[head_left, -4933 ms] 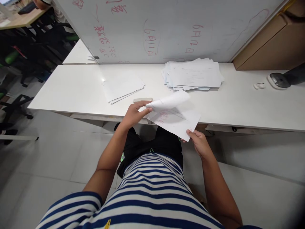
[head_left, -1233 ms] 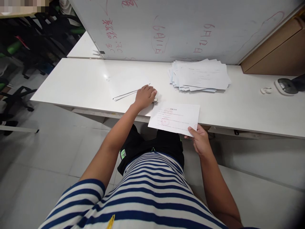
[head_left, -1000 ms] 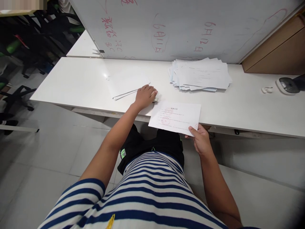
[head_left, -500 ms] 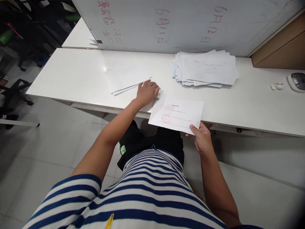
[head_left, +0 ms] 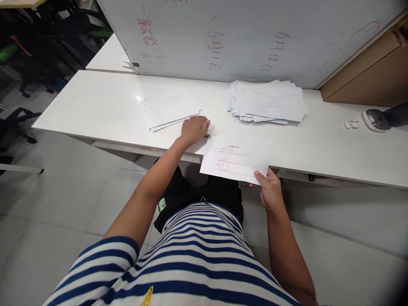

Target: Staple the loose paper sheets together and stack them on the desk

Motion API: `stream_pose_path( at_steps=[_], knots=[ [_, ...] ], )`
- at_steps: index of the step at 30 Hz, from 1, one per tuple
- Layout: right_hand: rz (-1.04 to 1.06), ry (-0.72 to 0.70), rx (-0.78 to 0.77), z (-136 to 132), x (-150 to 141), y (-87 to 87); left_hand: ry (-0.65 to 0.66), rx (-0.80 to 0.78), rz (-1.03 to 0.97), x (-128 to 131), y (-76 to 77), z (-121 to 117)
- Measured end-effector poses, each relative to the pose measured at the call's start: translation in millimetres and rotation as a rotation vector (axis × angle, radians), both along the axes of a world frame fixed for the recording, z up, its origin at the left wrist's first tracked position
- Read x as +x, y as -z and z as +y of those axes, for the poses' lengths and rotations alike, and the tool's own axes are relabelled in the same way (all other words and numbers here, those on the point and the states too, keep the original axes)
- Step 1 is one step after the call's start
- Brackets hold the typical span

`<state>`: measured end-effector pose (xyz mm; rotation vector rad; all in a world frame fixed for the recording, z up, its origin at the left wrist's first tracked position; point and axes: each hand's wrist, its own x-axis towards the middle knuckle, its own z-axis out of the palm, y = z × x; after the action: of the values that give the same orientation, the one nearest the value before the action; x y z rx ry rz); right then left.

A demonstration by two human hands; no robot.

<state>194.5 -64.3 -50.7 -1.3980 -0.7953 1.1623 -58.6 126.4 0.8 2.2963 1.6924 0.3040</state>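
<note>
A right hand (head_left: 270, 187) is pinching a stamped paper (head_left: 237, 159)

Big red marker writing is showing on the whiteboard (head_left: 248, 25). It is lying sideways, and two parts are saying "6月11日" and "6月12日". The stamped paper is showing a short black title (head_left: 234, 146) at its top and lines of tiny print, all too small to read for sure. Round red stamps (head_left: 223, 164) are sitting over the print.

The right hand is gripping the paper by its near right corner, thumb on top and fingers below. The paper is reaching left from that hand, and its near part is sticking out past the front edge of the white desk (head_left: 95, 102).

The left hand (head_left: 195, 128) is resting over a small pale thing (head_left: 208, 132), just left of the paper. I cannot tell if it is squeezing it. A thin stack of papers (head_left: 175, 108) is lying just past that hand. A big messy pile of papers (head_left: 270, 100) is sitting by the whiteboard.
</note>
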Motion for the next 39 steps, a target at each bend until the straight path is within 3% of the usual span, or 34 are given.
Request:
stream_pose_path(
  at_steps=[11, 39],
  knots=[
    [-0.023, -0.016, -0.016, -14, 16, -16.9, -0.020, 0.018, -0.041, 1, 1.2, 1],
    [-0.012, -0.037, -0.026, -1, 14, -9.0, -0.014, 0.009, -0.089, -1, 3.5, 1]
  ],
)
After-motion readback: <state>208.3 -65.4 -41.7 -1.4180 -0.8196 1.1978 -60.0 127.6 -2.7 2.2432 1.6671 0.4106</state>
